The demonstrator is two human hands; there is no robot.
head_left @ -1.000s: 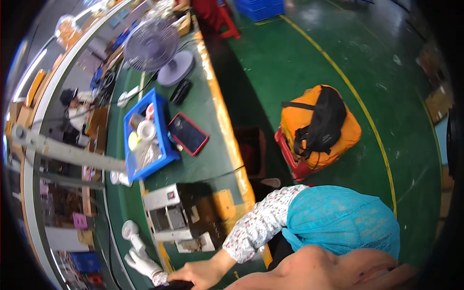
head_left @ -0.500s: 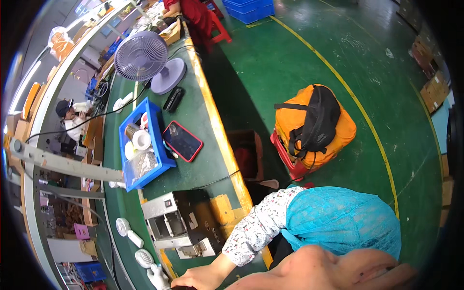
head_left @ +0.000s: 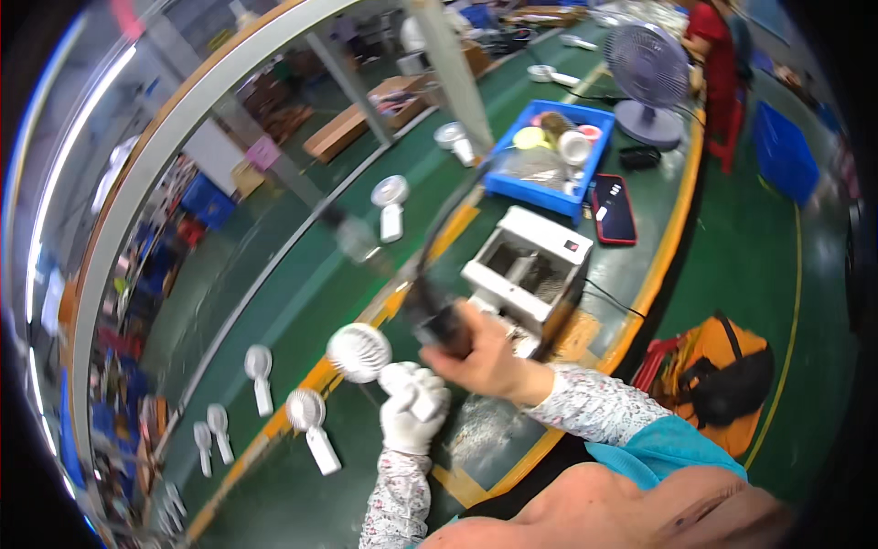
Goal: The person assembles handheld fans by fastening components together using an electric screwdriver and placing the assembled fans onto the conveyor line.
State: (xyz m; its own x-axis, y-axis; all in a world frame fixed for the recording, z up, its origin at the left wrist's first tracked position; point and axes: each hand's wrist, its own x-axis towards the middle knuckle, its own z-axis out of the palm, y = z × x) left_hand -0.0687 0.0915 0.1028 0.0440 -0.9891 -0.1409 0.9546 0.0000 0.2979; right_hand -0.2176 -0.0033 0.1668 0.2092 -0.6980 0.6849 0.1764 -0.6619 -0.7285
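Note:
My left hand (head_left: 412, 416), in a white glove, is closed round the handle of a white handheld fan (head_left: 358, 352). The fan's round grille points up and away to the left. Beside it, my bare right hand (head_left: 494, 361) grips a black corded tool (head_left: 441, 325) that looks like an electric screwdriver. Motion blurs this tool, and its tip cannot be made out. Just beyond the right hand stands a black-and-white box (head_left: 530, 261) with an open hopper. Another white handheld fan (head_left: 313, 421) lies on the bench left of my gloved hand.
Several more handheld fans lie along the green belt, one at the middle (head_left: 390, 206). A blue bin (head_left: 549, 151) of parts, a red-edged phone (head_left: 614, 210) and a purple desk fan (head_left: 647, 78) stand farther off. An orange bag (head_left: 727, 384) is beside the bench at right.
The view has swung left, bringing the belt and more fans into sight. Both hands appear higher in the picture. My right hand now shows the black tool, mostly cut off before.

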